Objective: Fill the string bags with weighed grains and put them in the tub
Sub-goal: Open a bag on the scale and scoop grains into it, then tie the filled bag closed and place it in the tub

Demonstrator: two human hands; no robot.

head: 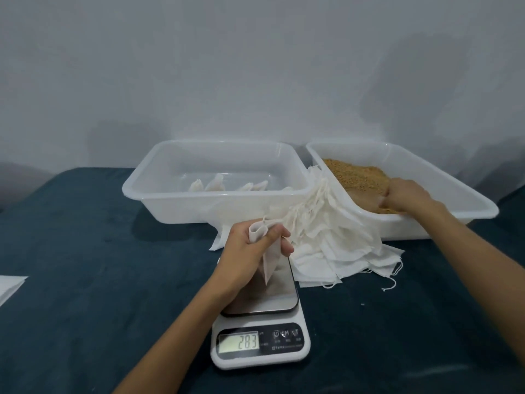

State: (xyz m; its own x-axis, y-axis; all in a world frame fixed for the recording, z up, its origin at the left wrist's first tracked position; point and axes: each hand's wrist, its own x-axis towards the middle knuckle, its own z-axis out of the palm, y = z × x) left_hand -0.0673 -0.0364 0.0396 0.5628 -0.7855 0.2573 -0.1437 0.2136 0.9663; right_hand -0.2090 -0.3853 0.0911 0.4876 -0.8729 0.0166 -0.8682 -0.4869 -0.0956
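My left hand grips a white string bag by its open mouth, so the bag hangs over the steel plate of the kitchen scale. The scale's display reads 283. My right hand is down in the brown grains inside the right white tub, fingers curled into the grain. The left white tub holds several filled bags at its bottom. A pile of empty string bags lies between the tubs and the scale.
Everything stands on a dark teal cloth-covered table against a pale wall. A white sheet pokes in at the left edge. Loose strings trail from the bag pile toward the right.
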